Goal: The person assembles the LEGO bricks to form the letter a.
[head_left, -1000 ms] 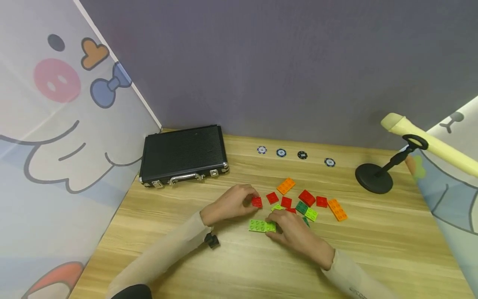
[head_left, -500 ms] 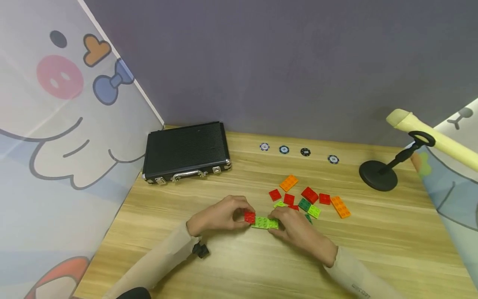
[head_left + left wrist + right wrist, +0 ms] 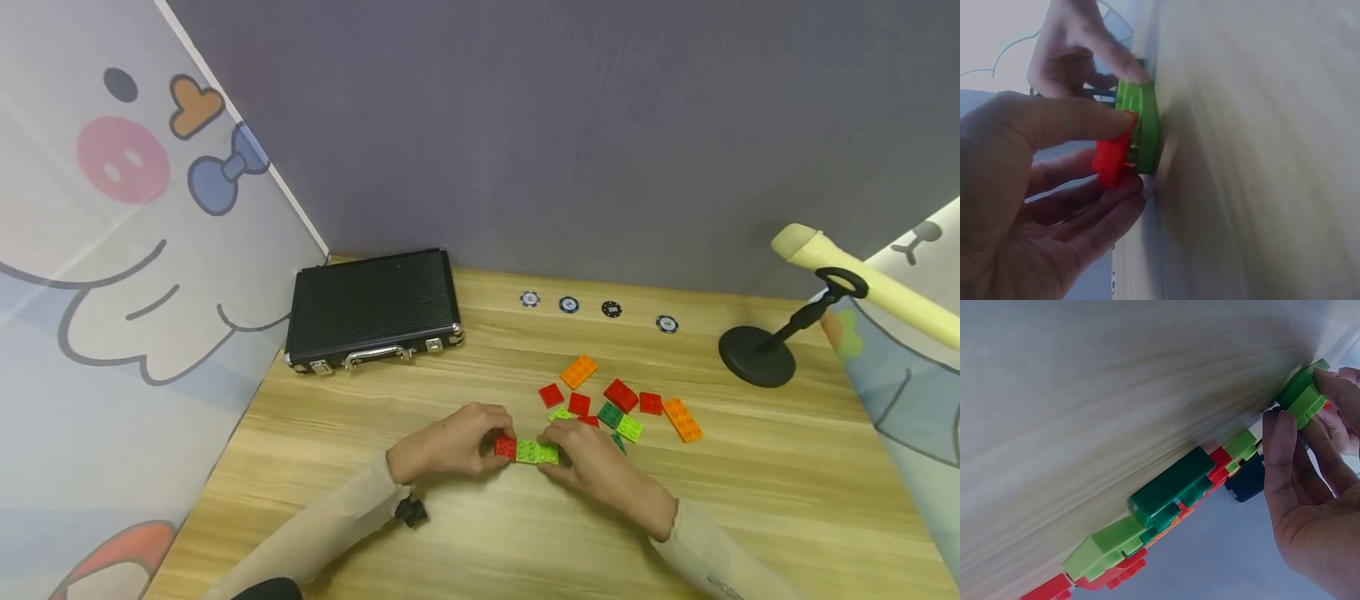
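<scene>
In the head view my left hand (image 3: 459, 442) pinches a small red brick (image 3: 505, 448) between thumb and fingers at the left end of a light green brick (image 3: 527, 452). The left wrist view shows the red brick (image 3: 1112, 156) against the studded side of the green brick (image 3: 1149, 128), slightly tilted, with a narrow gap partly visible between them. My right hand (image 3: 596, 467) pinches the green piece's right end. There, in the right wrist view, a smaller light green brick (image 3: 1307, 406) sits on the longer green brick (image 3: 1297, 384). Fingertips partly hide both ends.
Loose red, orange and green bricks lie right of and behind my hands, including an orange brick (image 3: 682, 419) and a dark green brick (image 3: 610, 414). Farther back are a black case (image 3: 371, 304), several poker chips (image 3: 568, 305) and a microphone stand (image 3: 757, 357).
My left hand has brought the red brick from behind and left of the green brick onto its left end. My right hand keeps its hold on the green piece's right end.
</scene>
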A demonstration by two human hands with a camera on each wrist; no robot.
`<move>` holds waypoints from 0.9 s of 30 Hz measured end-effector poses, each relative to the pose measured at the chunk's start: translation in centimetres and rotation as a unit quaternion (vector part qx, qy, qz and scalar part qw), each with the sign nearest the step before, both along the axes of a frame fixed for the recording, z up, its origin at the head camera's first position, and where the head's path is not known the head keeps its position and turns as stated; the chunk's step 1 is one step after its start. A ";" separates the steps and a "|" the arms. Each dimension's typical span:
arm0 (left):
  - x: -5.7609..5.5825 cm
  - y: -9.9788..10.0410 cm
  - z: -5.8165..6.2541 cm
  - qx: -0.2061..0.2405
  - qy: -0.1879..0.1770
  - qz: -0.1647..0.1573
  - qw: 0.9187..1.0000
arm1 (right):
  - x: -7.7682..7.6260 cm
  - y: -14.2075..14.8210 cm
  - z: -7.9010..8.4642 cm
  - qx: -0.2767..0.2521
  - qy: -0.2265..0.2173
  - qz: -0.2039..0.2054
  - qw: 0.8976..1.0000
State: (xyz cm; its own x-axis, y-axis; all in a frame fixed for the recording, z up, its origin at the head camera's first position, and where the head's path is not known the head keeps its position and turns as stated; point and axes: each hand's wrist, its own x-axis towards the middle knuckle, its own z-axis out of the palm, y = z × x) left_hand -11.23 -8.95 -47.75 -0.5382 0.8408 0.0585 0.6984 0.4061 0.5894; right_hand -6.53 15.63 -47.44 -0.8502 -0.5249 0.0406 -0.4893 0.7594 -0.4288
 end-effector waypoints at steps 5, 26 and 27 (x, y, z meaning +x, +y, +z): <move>-0.2 -0.1 -0.1 -0.006 -0.006 0.009 1.000 | -0.1 0.0 -0.1 -0.001 0.002 0.002 1.000; -0.1 0.3 0.2 -0.008 -0.004 0.014 1.000 | -0.3 0.1 0.1 -0.016 0.001 0.007 1.000; -0.1 0.3 0.3 -0.010 -0.003 0.013 1.000 | -0.3 0.1 0.0 -0.016 0.003 0.006 1.000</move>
State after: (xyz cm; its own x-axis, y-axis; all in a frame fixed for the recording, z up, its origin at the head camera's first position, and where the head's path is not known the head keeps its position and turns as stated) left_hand -11.38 -8.64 -47.47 -0.5604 0.8273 0.0387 0.6840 0.4360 0.5849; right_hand -6.82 15.71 -47.42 -0.8432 -0.5339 0.0628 -0.5016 0.7395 -0.4489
